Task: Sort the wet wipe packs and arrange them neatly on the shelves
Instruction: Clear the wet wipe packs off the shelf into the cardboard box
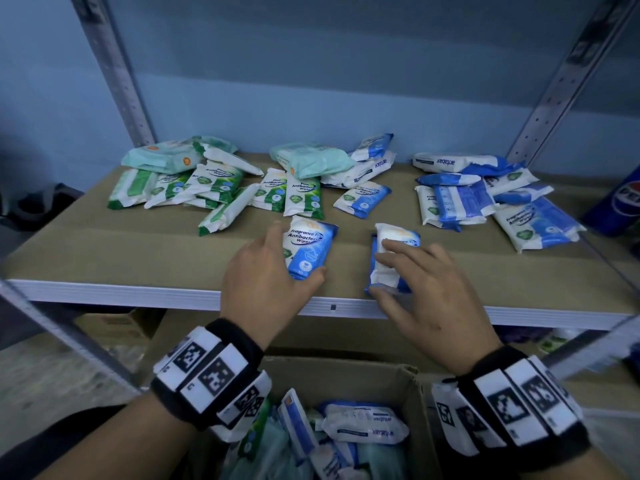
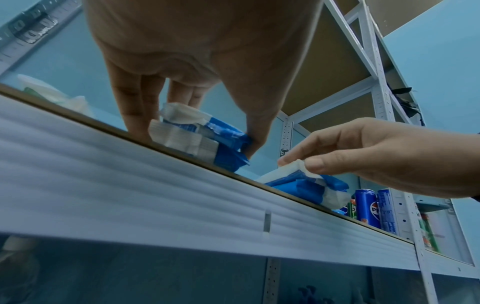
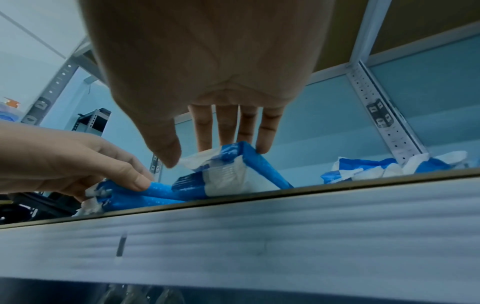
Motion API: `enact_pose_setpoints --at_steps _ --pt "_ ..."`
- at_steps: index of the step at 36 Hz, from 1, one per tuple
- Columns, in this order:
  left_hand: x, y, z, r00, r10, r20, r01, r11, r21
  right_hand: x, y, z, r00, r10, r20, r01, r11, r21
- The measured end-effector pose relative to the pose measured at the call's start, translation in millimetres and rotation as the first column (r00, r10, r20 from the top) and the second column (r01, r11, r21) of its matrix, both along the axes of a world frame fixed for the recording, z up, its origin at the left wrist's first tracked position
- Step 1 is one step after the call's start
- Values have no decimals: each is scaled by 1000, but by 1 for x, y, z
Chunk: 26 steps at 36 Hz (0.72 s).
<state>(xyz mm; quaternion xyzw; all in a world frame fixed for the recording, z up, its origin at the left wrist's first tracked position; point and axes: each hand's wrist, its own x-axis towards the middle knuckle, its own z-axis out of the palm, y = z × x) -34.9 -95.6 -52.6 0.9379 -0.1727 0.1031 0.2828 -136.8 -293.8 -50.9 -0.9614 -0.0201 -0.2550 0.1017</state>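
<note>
- L hand [image 1: 263, 271]: a blue pack [image 1: 308, 249] is grasped across its width, thumb at the near right corner, fingers [image 2: 135, 115] down its far left side. Pack is flat on the shelf [image 1: 104, 247], label up – prob. held so it can be squared or slid without flipping.
- R hand [image 1: 429, 289]: a second blue pack [image 1: 391, 261] is pinched, thumb at the near end, fingertips [image 3: 265, 142] on the far top edge. In the R wrist view this pack is tipped up on one long edge, not flat – judged mid-turn or mid-placement.
- Both packs sit at the shelf's front edge, just beside each other, not touching as far as can be told.
- Beyond the fingertips: green packs [image 1: 194, 188] heaped to the left, more blue packs [image 1: 485, 199] heaped to the right – colours roughly grouped, piles untidy, some mixed in the middle.
- Below the wrists: a box [image 1: 408, 379] w/ more packs inside, so sorting is judged far from done.
- Soda cans [image 2: 366, 207] stand at the shelf's far right end.
</note>
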Motion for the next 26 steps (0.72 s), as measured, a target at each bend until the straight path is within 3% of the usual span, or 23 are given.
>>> enact_pose_setpoints --at_steps 6,12,18,26 --pt "2 -5 4 998 6 -60 -1 997 83 4 4 -3 976 -210 -50 215 967 133" --pt "7 -4 11 994 -20 -106 32 992 119 8 10 -3 964 -254 -83 265 948 175" --pt "12 6 18 990 -49 -134 69 986 152 13 15 0 900 -384 -207 427 872 238" --pt "18 10 16 993 -46 -110 59 992 111 24 12 3 913 -314 -261 365 913 180"
